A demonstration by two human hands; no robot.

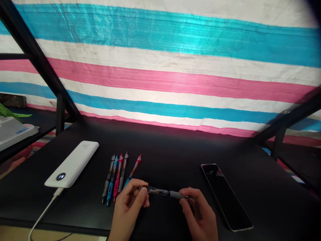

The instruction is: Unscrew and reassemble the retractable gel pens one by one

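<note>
Both my hands hold one pen (162,192) level above the black table (175,150), near its front edge. The pen has a clear barrel and a grey grip. My left hand (129,207) pinches its left end with thumb and fingers. At the other end my right hand (199,214) pinches the grey tip. Just left of my left hand, several pens (117,177) with black, blue, pink and red grips lie side by side on the table, pointing away from me.
A white power bank (74,164) with a white cable (42,214) lies at the left. A dark phone (225,195) lies face up at the right. A striped blue, pink and white sheet (175,67) hangs behind. Black frame bars (37,57) flank the table.
</note>
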